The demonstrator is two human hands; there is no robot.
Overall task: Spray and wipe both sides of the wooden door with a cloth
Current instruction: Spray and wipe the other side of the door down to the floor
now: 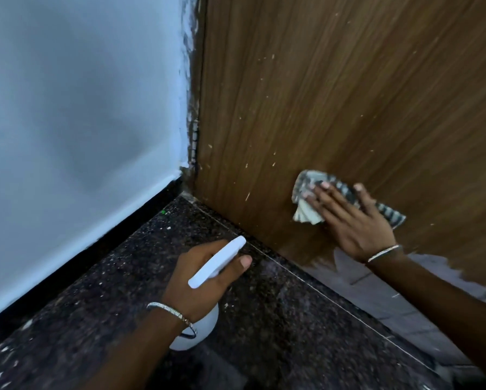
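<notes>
The wooden door (334,94) fills the upper right, brown with pale specks near its lower part. My right hand (351,220) presses a grey-and-white striped cloth (306,212) flat against the door low down, fingers spread and straight. My left hand (202,277) grips a white spray bottle (216,261) above the floor, its nozzle pointing toward the door's bottom edge; the bottle's round body (197,330) shows below my wrist.
A pale blue wall (81,122) with a black skirting (95,246) meets the door at the corner on the left. Dark speckled stone floor (278,319) lies below, with lighter tiles (376,291) past the door's bottom edge.
</notes>
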